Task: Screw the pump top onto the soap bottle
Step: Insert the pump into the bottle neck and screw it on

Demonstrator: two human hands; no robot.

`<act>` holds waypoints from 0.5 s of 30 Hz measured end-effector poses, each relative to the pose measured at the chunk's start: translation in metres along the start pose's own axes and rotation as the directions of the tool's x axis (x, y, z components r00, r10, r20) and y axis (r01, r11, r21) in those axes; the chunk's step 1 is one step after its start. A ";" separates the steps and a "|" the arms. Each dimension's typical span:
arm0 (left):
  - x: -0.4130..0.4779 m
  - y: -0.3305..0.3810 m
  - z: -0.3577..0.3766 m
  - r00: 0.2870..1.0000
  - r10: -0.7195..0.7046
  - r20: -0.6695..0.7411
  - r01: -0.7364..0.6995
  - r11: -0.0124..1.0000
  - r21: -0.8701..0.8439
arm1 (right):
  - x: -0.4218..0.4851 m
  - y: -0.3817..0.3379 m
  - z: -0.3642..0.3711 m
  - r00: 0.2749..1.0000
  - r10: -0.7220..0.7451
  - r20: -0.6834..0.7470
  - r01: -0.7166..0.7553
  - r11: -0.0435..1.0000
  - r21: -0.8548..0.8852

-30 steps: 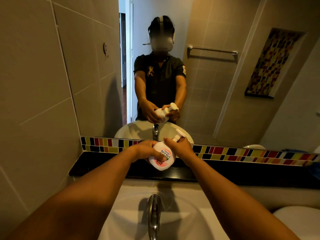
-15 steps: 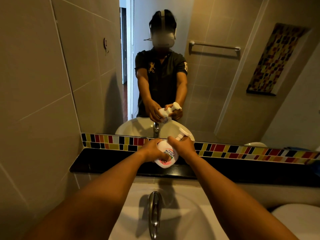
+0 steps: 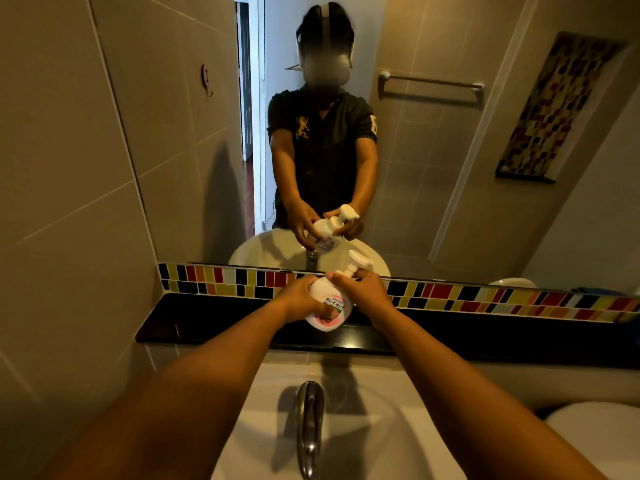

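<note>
A white soap bottle [image 3: 327,304] with a pink and green label is held tilted above the black ledge, its base toward me. My left hand [image 3: 299,301] wraps the bottle's body from the left. My right hand [image 3: 362,289] grips the bottle's neck at the collar of the white pump top [image 3: 358,263], whose nozzle points up and right. The pump sits on the bottle's neck; the thread itself is hidden by my fingers. The mirror above shows the same grip from the front.
A black ledge [image 3: 207,323] runs along the wall under a strip of coloured tiles [image 3: 485,299]. Below is a white basin [image 3: 363,427] with a chrome tap [image 3: 309,424]. A mirror [image 3: 415,150] fills the wall ahead. A white toilet lid [image 3: 595,441] shows at lower right.
The bottle and both hands have stayed in nearly the same place over the ledge. My right hand has shifted its hold slightly around the pump collar.
</note>
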State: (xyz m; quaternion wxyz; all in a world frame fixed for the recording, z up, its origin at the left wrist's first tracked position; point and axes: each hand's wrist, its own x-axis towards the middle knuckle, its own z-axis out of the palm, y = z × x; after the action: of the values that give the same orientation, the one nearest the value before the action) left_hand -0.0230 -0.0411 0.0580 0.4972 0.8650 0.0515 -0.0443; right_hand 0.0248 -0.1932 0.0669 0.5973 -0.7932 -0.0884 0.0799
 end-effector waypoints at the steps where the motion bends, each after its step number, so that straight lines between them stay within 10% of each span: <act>1: 0.001 -0.003 -0.001 1.000 -0.006 -0.001 0.006 1.000 -0.017 | -0.001 0.001 -0.002 1.000 -0.003 0.029 0.003 1.000 0.011; 15: 0.031 -0.029 -0.002 0.998 -0.067 -0.019 0.062 0.977 -0.205 | 0.018 0.064 -0.012 0.960 0.080 0.269 -0.094 0.995 0.038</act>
State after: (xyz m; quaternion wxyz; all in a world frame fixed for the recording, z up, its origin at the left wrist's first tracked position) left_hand 0.0038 -0.0235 0.0300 0.5809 0.8078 0.0902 -0.0436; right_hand 0.0479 -0.2171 0.0077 0.5956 -0.7630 -0.1310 0.2143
